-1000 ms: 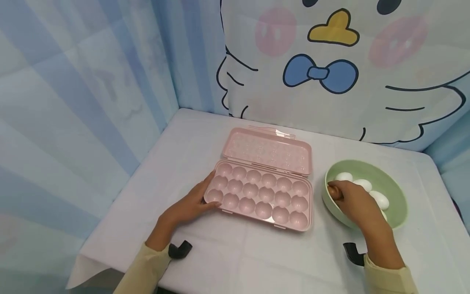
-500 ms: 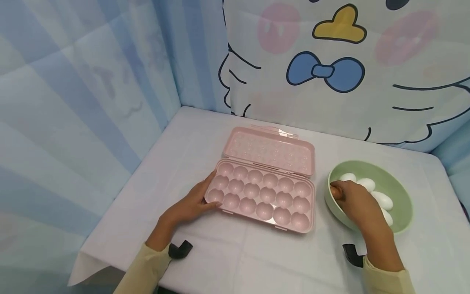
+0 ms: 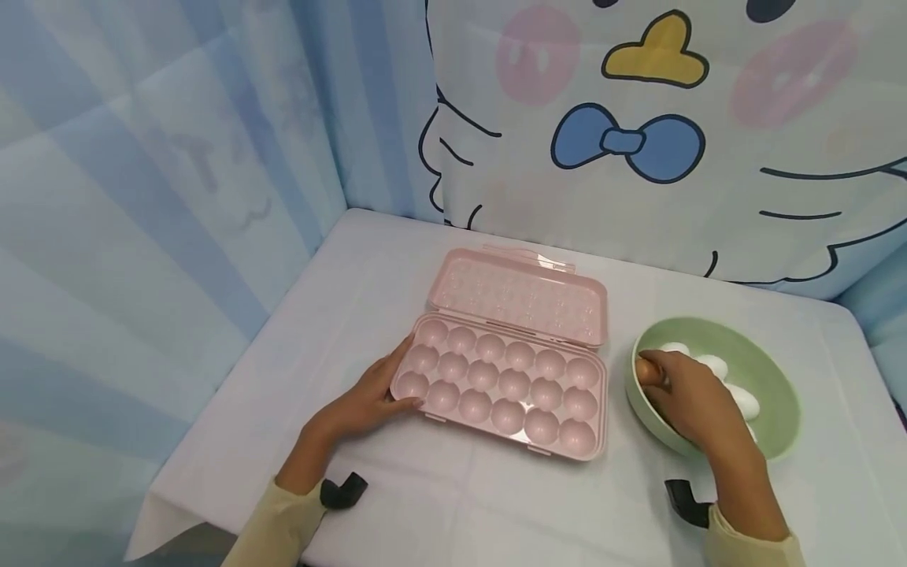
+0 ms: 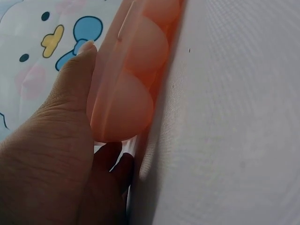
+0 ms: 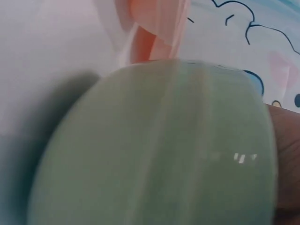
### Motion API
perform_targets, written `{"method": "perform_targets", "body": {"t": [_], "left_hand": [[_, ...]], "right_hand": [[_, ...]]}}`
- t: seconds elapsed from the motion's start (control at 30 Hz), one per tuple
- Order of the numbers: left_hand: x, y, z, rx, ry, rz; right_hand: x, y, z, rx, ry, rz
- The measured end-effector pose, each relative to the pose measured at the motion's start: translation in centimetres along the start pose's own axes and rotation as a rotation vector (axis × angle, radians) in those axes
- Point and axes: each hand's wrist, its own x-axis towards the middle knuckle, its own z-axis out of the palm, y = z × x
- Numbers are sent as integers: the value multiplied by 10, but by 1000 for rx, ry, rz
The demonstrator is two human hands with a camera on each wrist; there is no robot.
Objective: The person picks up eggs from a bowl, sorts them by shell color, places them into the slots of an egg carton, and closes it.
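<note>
A pink egg box [image 3: 499, 386] lies open on the table, its rows of round cups facing up and its lid [image 3: 520, 295] folded back. My left hand [image 3: 364, 402] grips the left end of the box, thumb on the front corner; in the left wrist view the thumb [image 4: 75, 79] lies along its rim. To the right stands a green bowl [image 3: 768, 394] with several white eggs [image 3: 742, 402] inside. Inside its left rim my right hand [image 3: 697, 402] pinches a brown egg [image 3: 648, 372]. The bowl wall [image 5: 154, 150] hides most of that hand in the right wrist view.
A white cloth covers the table [image 3: 453, 504]. Behind it hangs a curtain [image 3: 510, 181] with a cartoon print, and a blue striped curtain [image 3: 177, 197] runs along the left side. Black wrist mounts [image 3: 343, 492] stick out from both sleeves.
The head view has shifted slightly. More of the brown egg shows at my right fingers, a little higher against the bowl's rim. My left hand stays on the egg box.
</note>
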Motion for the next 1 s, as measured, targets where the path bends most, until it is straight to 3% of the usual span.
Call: {"method": "perform_targets", "body": {"t": [0.13,0.4,0.6,0.77,1.0], "left_hand": [[-3,-1,1,-1,-1,-9],[-6,0,0,-11,9,-70],[-2,-1,3,-10,2,-48],[-5,2,6,-9,-4,-77],[-3,3,2,-6,0,-46]], "right_hand": [[-5,-9,-6,27,56,38],[-4,-35,-17,67,269,60],[1,-44,-15,168,401,36],[-1,-59,-5,241,403,57],[1,-78,10,244,389,66]]}}
